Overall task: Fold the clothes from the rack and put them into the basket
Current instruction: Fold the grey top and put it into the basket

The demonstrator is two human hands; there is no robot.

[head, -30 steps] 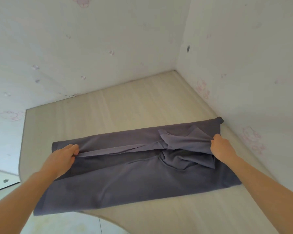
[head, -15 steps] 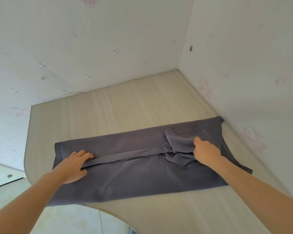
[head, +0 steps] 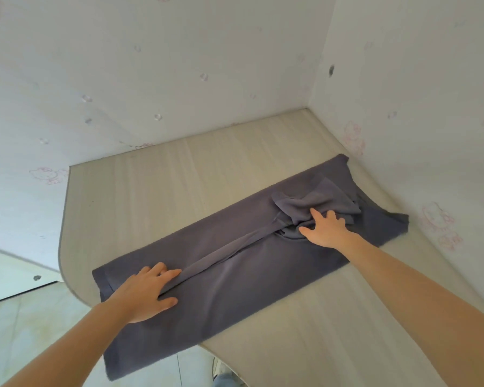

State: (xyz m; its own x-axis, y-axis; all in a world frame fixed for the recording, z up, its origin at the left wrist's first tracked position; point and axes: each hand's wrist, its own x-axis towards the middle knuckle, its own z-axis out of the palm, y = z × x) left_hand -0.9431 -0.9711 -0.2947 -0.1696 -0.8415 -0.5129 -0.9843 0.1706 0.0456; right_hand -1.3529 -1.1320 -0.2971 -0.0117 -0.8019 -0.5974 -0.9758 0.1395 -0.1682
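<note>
A dark grey-purple garment (head: pixel 235 275) lies lengthwise across the pale wooden table (head: pixel 207 169), folded into a long band with a seam running down its middle. Its lower left end hangs over the table's front edge. My left hand (head: pixel 144 293) rests flat on the left end, fingers spread and straight. My right hand (head: pixel 326 227) presses with straight fingers on a bunched, wrinkled patch of cloth near the right end. No rack or basket is in view.
White walls with faint pink cartoon prints (head: pixel 436 216) enclose the table at the back and right, meeting in a corner (head: pixel 309 107). The table's rounded front edge curves at the left. Light tiled floor (head: pixel 20 317) shows below it.
Both hands have let go of the fold edge and now lie flat on the cloth. The upper flap has been laid down over the middle, and my right hand moved left onto the bunched part.
</note>
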